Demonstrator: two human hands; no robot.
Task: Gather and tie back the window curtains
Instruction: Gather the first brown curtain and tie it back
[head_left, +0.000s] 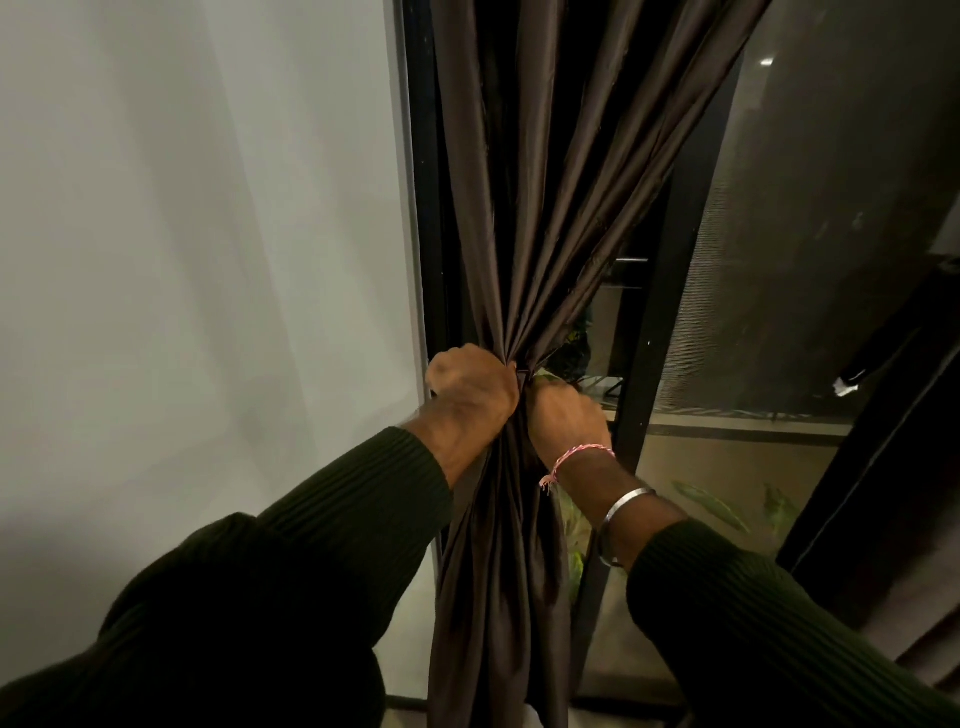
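Note:
A dark brown curtain (524, 171) hangs in front of the window, its folds drawn together into one narrow bunch at mid height. My left hand (470, 387) grips that bunch from the left with curled fingers. My right hand (566, 418) wraps the same bunch from the right, and its fingers are hidden behind the fabric. Below the hands the cloth (498, 571) falls loose to the floor. No tie-back is visible.
A pale wall (208, 260) fills the left. A black window frame post (644, 364) stands just right of the hands, with dark glass (810, 260) and green plant leaves (711, 504) behind it. Another dark curtain (883, 467) hangs at far right.

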